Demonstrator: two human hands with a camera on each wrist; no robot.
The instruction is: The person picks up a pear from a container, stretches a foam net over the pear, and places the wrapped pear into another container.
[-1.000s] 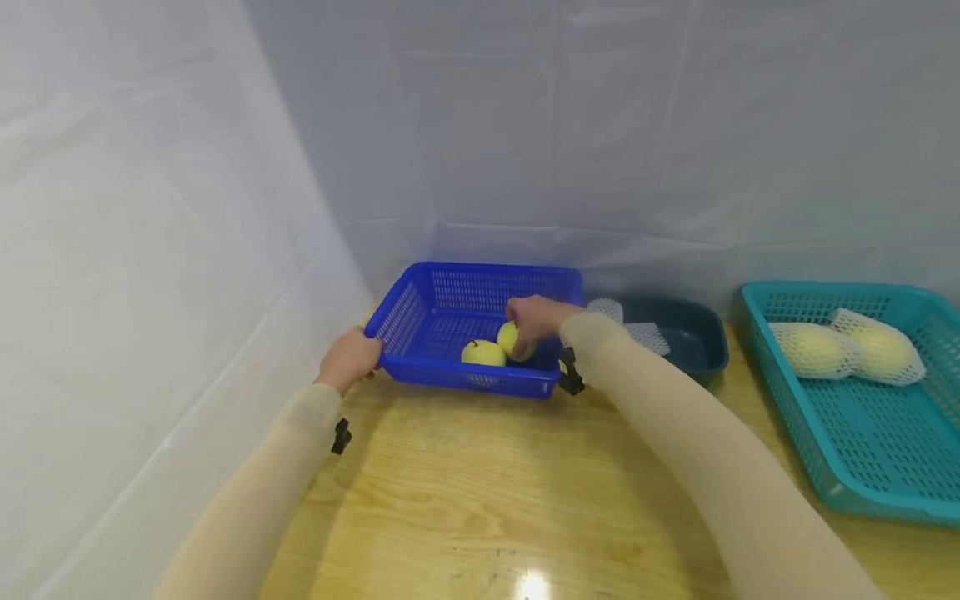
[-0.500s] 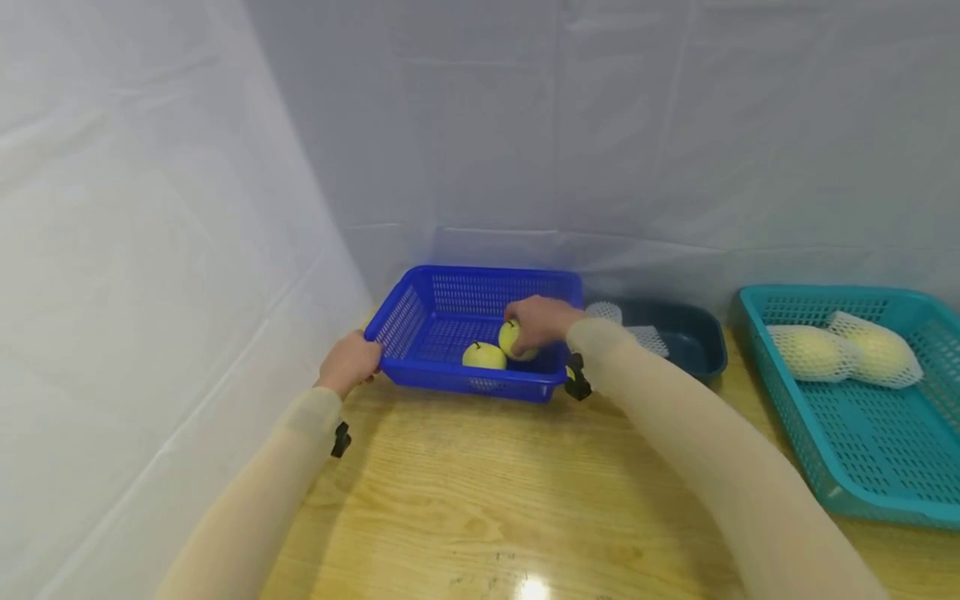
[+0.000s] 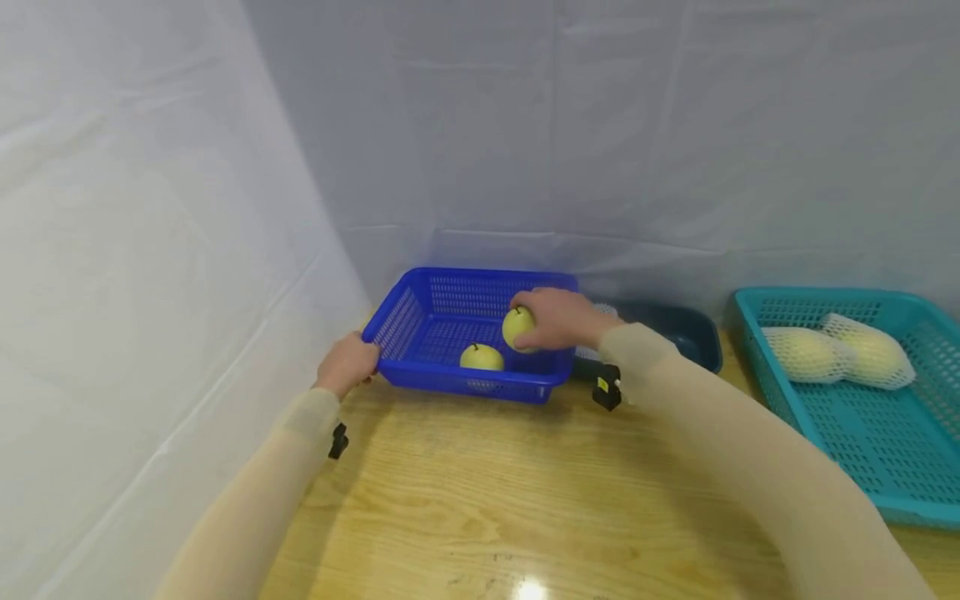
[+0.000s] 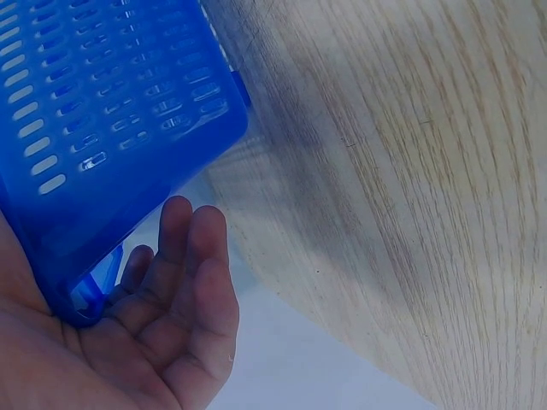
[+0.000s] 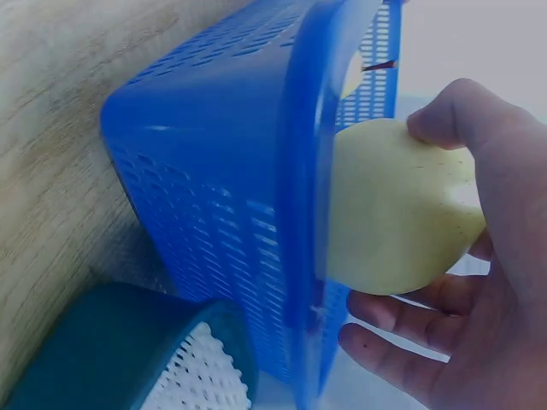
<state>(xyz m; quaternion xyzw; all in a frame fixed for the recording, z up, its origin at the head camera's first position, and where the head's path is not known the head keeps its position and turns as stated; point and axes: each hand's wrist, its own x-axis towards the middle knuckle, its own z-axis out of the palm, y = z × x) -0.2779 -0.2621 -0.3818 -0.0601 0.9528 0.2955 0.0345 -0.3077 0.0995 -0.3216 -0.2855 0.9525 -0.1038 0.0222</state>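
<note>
My left hand [image 3: 347, 364] grips the left front corner of a blue slotted plastic basket [image 3: 442, 375]. In the left wrist view the rim lies in the palm, with the fingers [image 4: 209, 299] bent below it; the thumb is out of sight. My right hand [image 3: 561, 318] holds a round yellow pear [image 3: 515, 329] by its sides, thumb on one side and fingers on the other. The right wrist view has this pear [image 5: 397, 209] at the basket's rim level. A second yellow pear [image 3: 481, 358], stem up, lies in the basket near the front wall.
Right of the blue basket stands a dark green tub [image 3: 693, 337] with white foam net [image 5: 201, 376] in it. Farther right, a teal basket [image 3: 825, 437] holds pears in foam nets [image 3: 806, 354]. White sheeting [image 3: 637, 150] borders the wooden table [image 3: 465, 483] at the back and left.
My right hand has lifted the pear from beside the other one, up and slightly right toward the basket's right rim. The left hand has stayed at the corner.
</note>
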